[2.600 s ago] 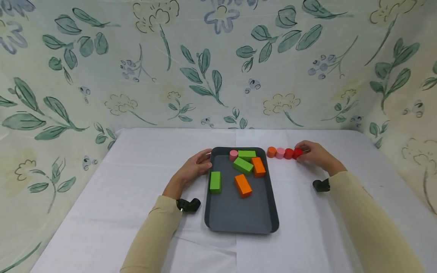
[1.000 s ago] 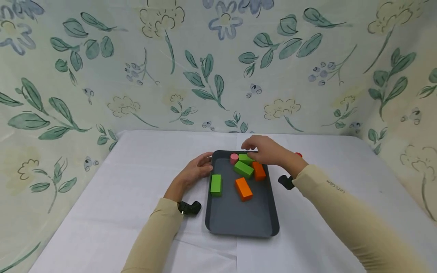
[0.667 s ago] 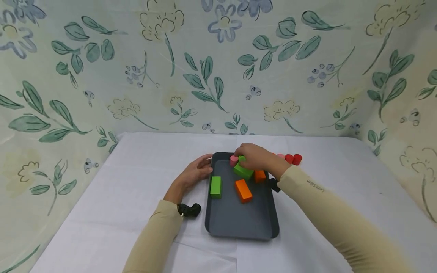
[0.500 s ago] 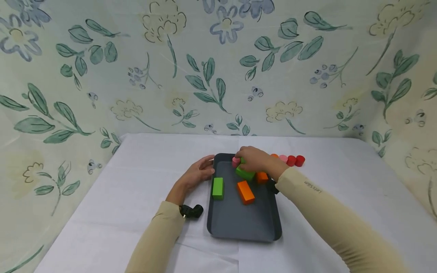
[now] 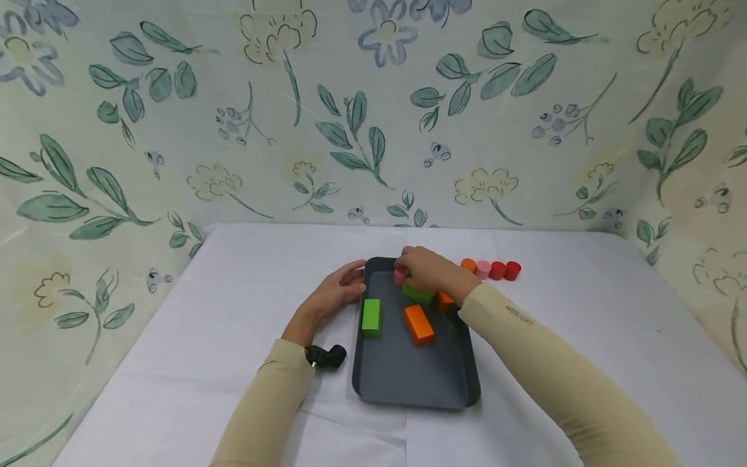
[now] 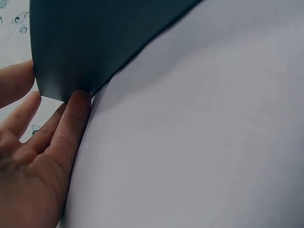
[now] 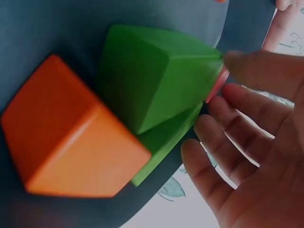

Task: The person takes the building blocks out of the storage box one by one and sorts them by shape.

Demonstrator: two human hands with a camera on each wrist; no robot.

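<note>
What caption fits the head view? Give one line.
Right hand reaches the pink cylinder in the tray; left hand touches its edge.

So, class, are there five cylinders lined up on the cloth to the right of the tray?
No, the head view shows four cylinders beside the tray: orange, pink, two red.

A row of four small cylinders (image 5: 490,269), orange, pink and two red, stands on the white worktop (image 5: 583,311); behind hangs a flowered cloth (image 5: 373,110).

Both arms wear long beige sleeves (image 5: 560,363). The right sleeve carries small dark lettering (image 5: 519,315) near the cuff. A black wrist camera (image 5: 325,356) sits at 6 o'clock of the left cuff.
</note>
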